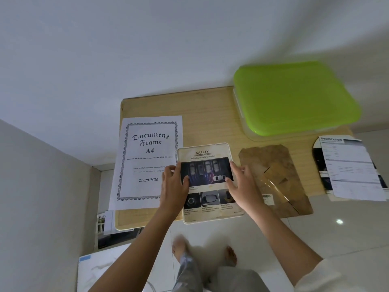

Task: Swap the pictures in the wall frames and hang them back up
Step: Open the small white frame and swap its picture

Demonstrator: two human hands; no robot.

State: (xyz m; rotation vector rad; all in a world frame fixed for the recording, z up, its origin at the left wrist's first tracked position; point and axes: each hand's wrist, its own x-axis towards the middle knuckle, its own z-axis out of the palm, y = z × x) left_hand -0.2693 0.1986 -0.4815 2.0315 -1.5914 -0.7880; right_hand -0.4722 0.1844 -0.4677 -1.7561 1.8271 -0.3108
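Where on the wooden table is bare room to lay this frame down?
Widest bare wood of the light wooden table lies behind the cream Safety-picture frame, between the white A4 sheet and the green-lidded plastic box. A narrow strip separates the brown backing board from the Specification leaflet. The front half is crowded.

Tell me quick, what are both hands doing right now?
Left hand: holding the left edge of the framed SAFETY picture.
Right hand: holding its right edge.
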